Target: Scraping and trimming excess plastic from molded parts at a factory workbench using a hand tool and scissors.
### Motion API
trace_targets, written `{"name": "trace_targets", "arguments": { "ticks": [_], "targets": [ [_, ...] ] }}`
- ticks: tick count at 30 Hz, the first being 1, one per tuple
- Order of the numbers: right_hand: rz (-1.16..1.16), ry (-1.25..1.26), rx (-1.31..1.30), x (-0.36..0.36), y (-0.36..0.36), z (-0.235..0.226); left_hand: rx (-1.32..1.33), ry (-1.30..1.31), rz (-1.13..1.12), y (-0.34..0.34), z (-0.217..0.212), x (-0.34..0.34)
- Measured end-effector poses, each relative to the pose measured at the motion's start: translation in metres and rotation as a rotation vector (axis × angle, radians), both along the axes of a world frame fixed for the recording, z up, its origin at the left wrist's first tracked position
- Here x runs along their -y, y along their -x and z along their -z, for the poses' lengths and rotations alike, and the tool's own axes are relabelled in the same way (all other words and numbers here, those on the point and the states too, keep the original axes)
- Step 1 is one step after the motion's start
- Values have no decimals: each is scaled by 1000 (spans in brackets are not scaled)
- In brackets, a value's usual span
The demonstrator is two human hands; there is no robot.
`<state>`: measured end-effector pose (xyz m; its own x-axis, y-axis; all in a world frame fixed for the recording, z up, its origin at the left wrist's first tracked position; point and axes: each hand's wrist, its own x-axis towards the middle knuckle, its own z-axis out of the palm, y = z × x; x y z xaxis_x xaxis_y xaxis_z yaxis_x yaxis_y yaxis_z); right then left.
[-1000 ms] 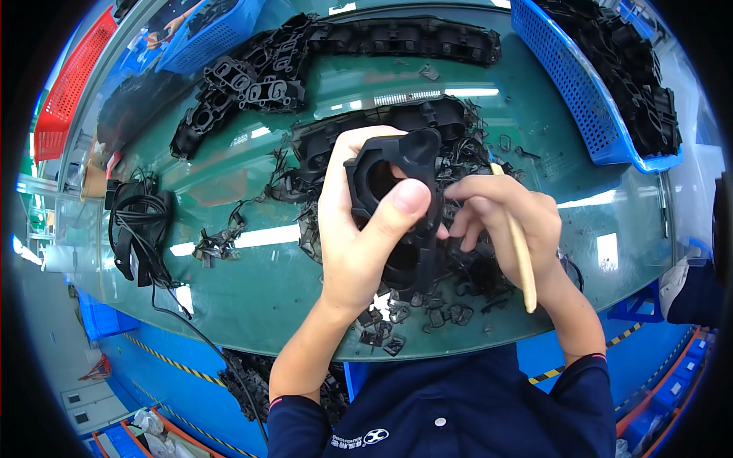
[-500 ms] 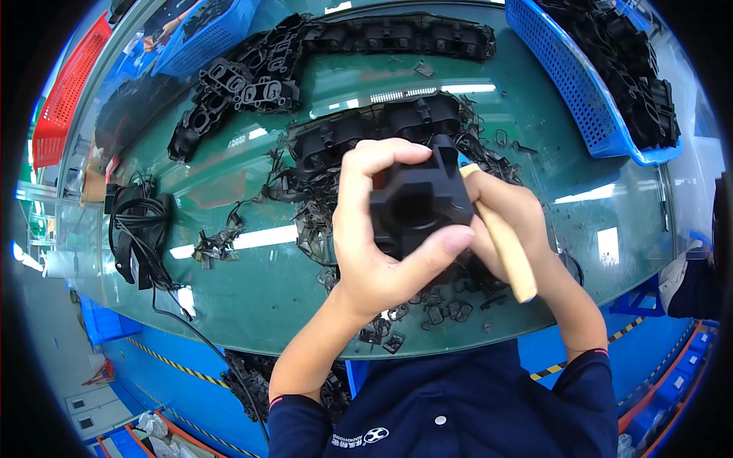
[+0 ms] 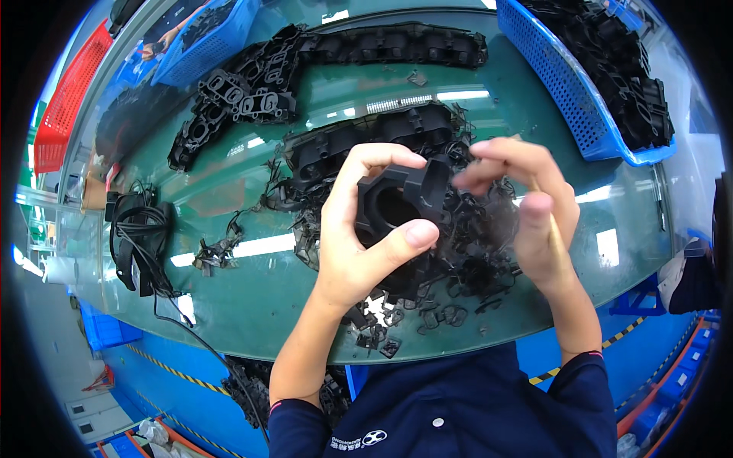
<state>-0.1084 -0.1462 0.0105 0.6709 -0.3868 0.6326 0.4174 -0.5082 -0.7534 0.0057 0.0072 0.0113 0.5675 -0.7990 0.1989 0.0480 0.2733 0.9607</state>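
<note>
My left hand (image 3: pixel 353 229) is curled around a black molded plastic part (image 3: pixel 379 200) with a wide opening facing up. Thumb and forefinger grip its sides above the table. To its right, my right hand (image 3: pixel 538 206) is raised, apart from the part, with its fingers partly bent and blurred. A tool with a pale yellowish handle (image 3: pixel 560 246) is tucked in that hand; its working end cannot be made out. Behind and below the hands lie a long black molded part (image 3: pixel 366 141) and a heap of black plastic scraps (image 3: pixel 477 256).
More black molded parts (image 3: pixel 393 44) lie along the table's back and back left (image 3: pixel 267 105). A blue crate (image 3: pixel 569 91) full of black parts stands at right, another blue crate (image 3: pixel 210 38) at back left. A cabled black device (image 3: pixel 141 237) sits at left on the green table (image 3: pixel 252 305).
My right hand has drawn away from the black part to the right, and the pale handle has swung nearly upright. The left hand has tilted the part, so its opening shows more.
</note>
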Motion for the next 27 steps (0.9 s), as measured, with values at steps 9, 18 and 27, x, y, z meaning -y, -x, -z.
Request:
{"name": "trace_targets", "arguments": {
  "ticks": [9, 18, 27],
  "targets": [
    [126, 391, 118, 0, -5, -6, 247, -11, -32, -2, 1, 2],
    [107, 491, 208, 4, -4, 2, 289, -10, -6, -4, -4, 1],
    [55, 616, 157, 5, -6, -2, 356, -27, 4, -6, -5, 1]
  ]
}}
